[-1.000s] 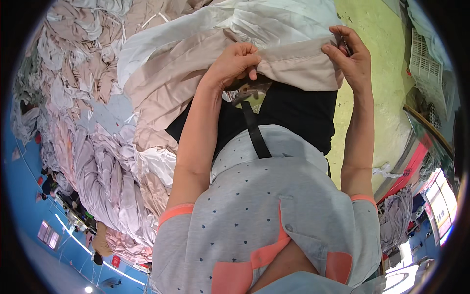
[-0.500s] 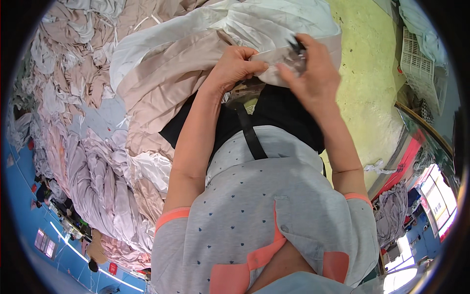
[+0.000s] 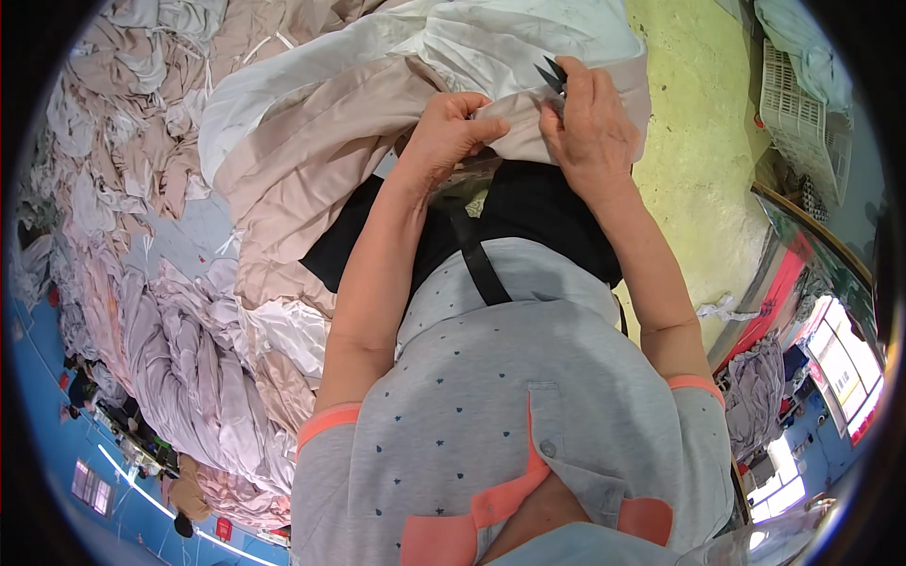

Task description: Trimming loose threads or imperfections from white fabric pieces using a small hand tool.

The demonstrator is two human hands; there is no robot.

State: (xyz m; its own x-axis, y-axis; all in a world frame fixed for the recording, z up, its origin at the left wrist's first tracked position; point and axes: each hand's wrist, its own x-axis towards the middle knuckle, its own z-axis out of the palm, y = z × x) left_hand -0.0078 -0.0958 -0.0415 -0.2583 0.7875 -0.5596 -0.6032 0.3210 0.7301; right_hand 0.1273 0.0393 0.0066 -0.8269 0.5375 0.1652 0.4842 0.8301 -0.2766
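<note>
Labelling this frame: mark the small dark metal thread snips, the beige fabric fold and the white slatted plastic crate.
small dark metal thread snips [image 3: 552, 74], head view, on the blades.
beige fabric fold [image 3: 514, 132], head view, on the pinched edge.
white slatted plastic crate [image 3: 788, 94], head view, on its side wall.

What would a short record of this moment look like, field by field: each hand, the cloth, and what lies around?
left hand: pinches a fold of the beige cloth
right hand: grips small dark snips, blades pointing away, at the same fold
cloth: beige, draped over the lap
nearby: white cloth beyond it, heaped pale garments on the person's left
floor: yellow-green
basket: white, far right
</note>
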